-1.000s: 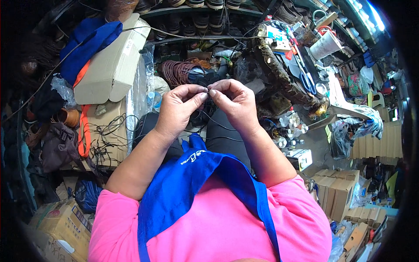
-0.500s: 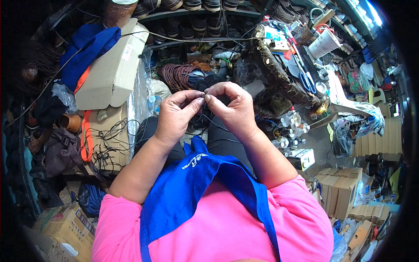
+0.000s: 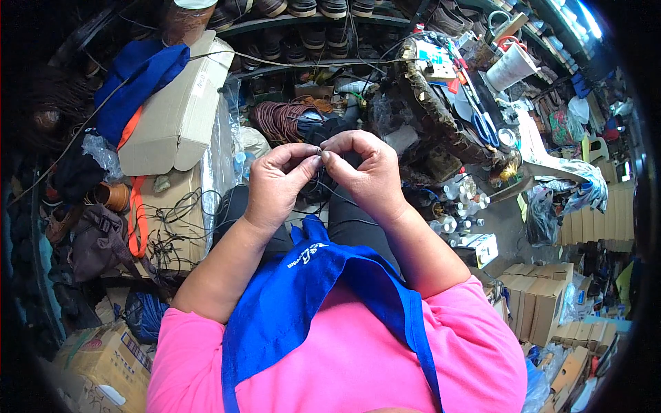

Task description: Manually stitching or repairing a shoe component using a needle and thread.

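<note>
In front of my lap, my left hand and my right hand meet tip to tip. Each pinches thumb against forefinger on a thin dark cord, whose ends between the fingertips are too small to make out. Loose lengths of it hang below the fingers toward my knees. A blue apron lies across my lap over dark trousers. Beyond my hands sits a coil of brown cord.
Black cord lies tangled over cardboard at left. On the right stand a cluttered work stand with scissors, a white cup, small bottles and cardboard boxes. Shoes line shelves at the back.
Almost nothing differs. Both hands stay together in the same place, with only a very slight shift of the fingertips on the cord.
</note>
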Demonstrator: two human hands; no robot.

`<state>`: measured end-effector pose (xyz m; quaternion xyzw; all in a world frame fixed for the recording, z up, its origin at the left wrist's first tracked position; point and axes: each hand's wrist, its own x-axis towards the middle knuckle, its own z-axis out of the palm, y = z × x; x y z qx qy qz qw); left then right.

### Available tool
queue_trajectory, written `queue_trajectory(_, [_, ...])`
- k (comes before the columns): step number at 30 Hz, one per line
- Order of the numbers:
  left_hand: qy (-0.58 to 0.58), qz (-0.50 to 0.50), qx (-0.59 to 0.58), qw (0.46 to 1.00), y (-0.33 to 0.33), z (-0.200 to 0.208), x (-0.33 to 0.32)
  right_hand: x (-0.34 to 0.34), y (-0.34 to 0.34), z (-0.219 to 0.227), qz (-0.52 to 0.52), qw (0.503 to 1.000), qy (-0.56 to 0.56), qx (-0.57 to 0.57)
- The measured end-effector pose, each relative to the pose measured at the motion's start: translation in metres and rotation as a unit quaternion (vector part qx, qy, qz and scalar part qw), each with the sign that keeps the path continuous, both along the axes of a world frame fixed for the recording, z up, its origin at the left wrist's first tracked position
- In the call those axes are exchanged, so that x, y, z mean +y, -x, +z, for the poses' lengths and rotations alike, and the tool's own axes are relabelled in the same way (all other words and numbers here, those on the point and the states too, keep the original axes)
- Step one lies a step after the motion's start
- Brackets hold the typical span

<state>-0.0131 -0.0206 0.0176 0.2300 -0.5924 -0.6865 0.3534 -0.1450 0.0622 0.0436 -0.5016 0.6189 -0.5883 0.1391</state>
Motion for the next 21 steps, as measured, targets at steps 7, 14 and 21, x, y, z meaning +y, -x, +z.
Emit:
queue_trajectory(7, [0.006,0.003,0.001,1.0,-0.0002,-0.0001,-0.0004,-0.0002,-0.0003,0.0014,-0.004,1.0,-0.01,0.01])
queue_trajectory(14, [0.028,0.006,-0.008,1.0,-0.0001,0.0004,-0.0004,0.0001,-0.0004,0.0028,-0.004,1.0,-0.008,0.014])
queue_trajectory(21, [0.039,0.011,-0.021,0.999,0.0009,0.0019,0.0004,-0.0002,0.001,0.0016,-0.006,1.0,-0.01,0.012])
